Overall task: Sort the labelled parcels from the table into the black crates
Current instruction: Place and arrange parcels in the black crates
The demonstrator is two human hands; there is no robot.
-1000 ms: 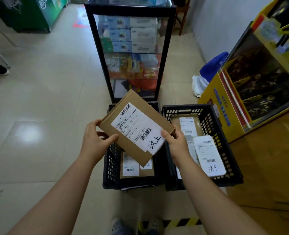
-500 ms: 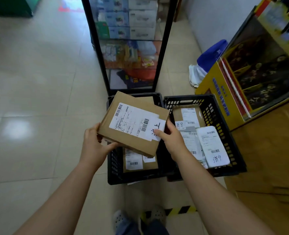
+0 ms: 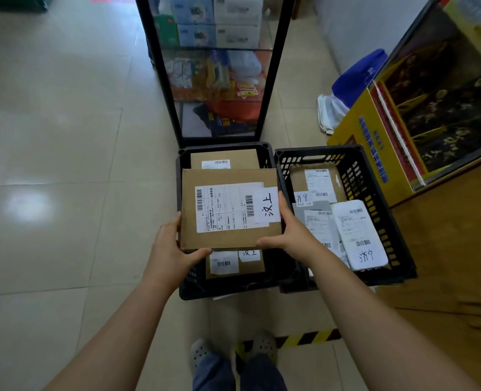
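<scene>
Held level over the left black crate (image 3: pixel 183 289): a flat brown cardboard parcel (image 3: pixel 228 177), label side up. Gripped at both near corners. Left hand (image 3: pixel 169 251) curled round the near left corner, thumb hooked along the near edge, fingers hidden under the card. Right hand (image 3: pixel 290 234) clamped on the near right corner, thumb along the near edge, fingers wrapped up the right side. Parcel thus between the two hands and just beyond them, spanning nearly the whole width of the crate beneath.

Stuck to the top face: a white shipping label (image 3: pixel 223 207) with barcodes, and at its right end a white slip (image 3: pixel 267 204) with handwritten characters, just beside the right hand's fingers.

Seen inside the left crate, below the held parcel: another brown parcel (image 3: pixel 224 158) at the far end, and a third brown parcel (image 3: pixel 235 263) at the near end, bearing its own label and handwritten slip. Whether the held parcel touched these could not be told.

Stood touching on the right: a second black crate (image 3: pixel 380 221), holding a brown box (image 3: pixel 300 176) at the far end, a grey mailer (image 3: pixel 316 218) in the middle and a white parcel (image 3: pixel 359 235) with handwritten characters at the near right.

Beyond the crates, a black-framed glass cabinet (image 3: pixel 273 80) of boxed goods. To the right, a yellow display box (image 3: pixel 355 136) on a wooden surface (image 3: pixel 445 249).
</scene>
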